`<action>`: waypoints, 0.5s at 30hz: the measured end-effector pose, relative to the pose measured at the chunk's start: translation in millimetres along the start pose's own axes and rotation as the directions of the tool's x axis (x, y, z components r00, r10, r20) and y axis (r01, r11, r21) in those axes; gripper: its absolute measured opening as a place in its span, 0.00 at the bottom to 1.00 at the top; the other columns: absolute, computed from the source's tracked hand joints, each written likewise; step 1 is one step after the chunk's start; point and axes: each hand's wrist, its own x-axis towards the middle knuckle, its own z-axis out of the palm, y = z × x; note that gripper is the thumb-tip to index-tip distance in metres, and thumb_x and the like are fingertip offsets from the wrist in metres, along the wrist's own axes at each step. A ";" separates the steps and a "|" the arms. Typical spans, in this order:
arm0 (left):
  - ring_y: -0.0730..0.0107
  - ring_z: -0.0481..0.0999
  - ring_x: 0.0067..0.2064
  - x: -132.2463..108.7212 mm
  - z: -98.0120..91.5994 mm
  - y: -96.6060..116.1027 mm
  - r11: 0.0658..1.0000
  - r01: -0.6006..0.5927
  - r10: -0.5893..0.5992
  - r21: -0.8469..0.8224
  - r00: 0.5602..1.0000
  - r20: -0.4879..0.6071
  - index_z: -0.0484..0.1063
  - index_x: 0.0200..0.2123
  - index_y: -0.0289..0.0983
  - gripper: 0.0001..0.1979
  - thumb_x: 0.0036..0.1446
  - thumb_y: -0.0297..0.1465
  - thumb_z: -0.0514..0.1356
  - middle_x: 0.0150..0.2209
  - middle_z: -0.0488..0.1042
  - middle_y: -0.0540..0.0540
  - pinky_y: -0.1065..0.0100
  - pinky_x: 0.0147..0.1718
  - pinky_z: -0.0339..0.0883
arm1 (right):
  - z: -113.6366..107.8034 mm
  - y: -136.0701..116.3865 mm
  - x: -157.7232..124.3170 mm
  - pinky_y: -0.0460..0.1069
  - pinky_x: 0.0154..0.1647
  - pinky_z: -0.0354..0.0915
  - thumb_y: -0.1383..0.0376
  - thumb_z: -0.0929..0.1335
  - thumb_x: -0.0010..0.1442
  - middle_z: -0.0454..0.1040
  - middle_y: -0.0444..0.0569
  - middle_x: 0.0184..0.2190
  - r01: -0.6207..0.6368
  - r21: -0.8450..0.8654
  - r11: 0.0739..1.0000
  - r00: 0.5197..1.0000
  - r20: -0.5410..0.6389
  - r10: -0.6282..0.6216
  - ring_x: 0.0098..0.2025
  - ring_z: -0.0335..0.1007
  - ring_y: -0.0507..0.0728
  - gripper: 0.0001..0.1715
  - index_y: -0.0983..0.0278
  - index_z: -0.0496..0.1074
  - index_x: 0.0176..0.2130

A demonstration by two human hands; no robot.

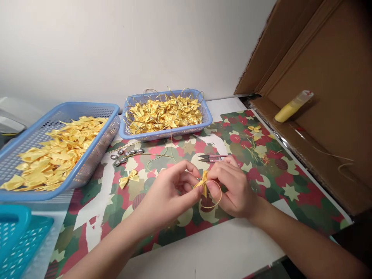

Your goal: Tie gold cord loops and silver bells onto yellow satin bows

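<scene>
My left hand (170, 190) and my right hand (232, 186) meet over the patterned paper mat (290, 186). Both pinch one small yellow ribbon bow (204, 181) between their fingertips. A thin gold cord loop (213, 201) hangs from the bow under my right hand. Just beyond my right hand lie small thread snips (210, 157). A loose yellow bow (128, 178) rests on the mat left of my left hand, near several silver beads on a cord (126, 154).
A blue basket of plain yellow bows (58, 151) stands at the left. A second blue basket (165, 114) holds bows with gold loops. A teal basket (17, 236) sits at bottom left. An open cardboard box (319, 116) with a yellow glue bottle (293, 105) is at right.
</scene>
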 end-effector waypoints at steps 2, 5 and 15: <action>0.77 0.67 0.24 -0.2 -1.1 -1.0 0.994 0.043 -0.039 -0.103 0.999 0.038 0.62 0.38 0.39 0.08 0.59 0.33 0.60 0.22 0.68 0.56 0.74 0.24 0.61 | -0.8 -0.8 0.2 0.50 0.34 0.48 0.72 0.60 0.61 0.65 0.41 0.24 -0.011 0.027 1.000 1.000 0.005 0.011 0.26 0.58 0.50 0.06 0.64 0.62 0.32; 0.76 0.67 0.23 0.5 -2.5 -2.9 0.971 0.086 -0.070 -0.221 0.994 0.080 0.61 0.40 0.39 0.11 0.58 0.33 0.61 0.22 0.69 0.56 0.74 0.23 0.62 | -1.2 -1.7 0.6 0.50 0.34 0.49 0.72 0.60 0.61 0.65 0.41 0.24 -0.027 0.057 0.998 1.000 -0.006 0.027 0.26 0.58 0.49 0.07 0.64 0.62 0.32; 0.78 0.69 0.24 4.7 -5.8 -7.3 0.913 0.150 -0.083 -0.379 0.979 0.188 0.60 0.41 0.40 0.13 0.58 0.32 0.63 0.24 0.71 0.55 0.77 0.23 0.65 | -1.1 -2.9 -1.8 0.50 0.35 0.53 0.72 0.58 0.62 0.65 0.42 0.23 -0.081 0.113 0.990 0.996 -0.037 0.086 0.26 0.58 0.50 0.09 0.64 0.62 0.30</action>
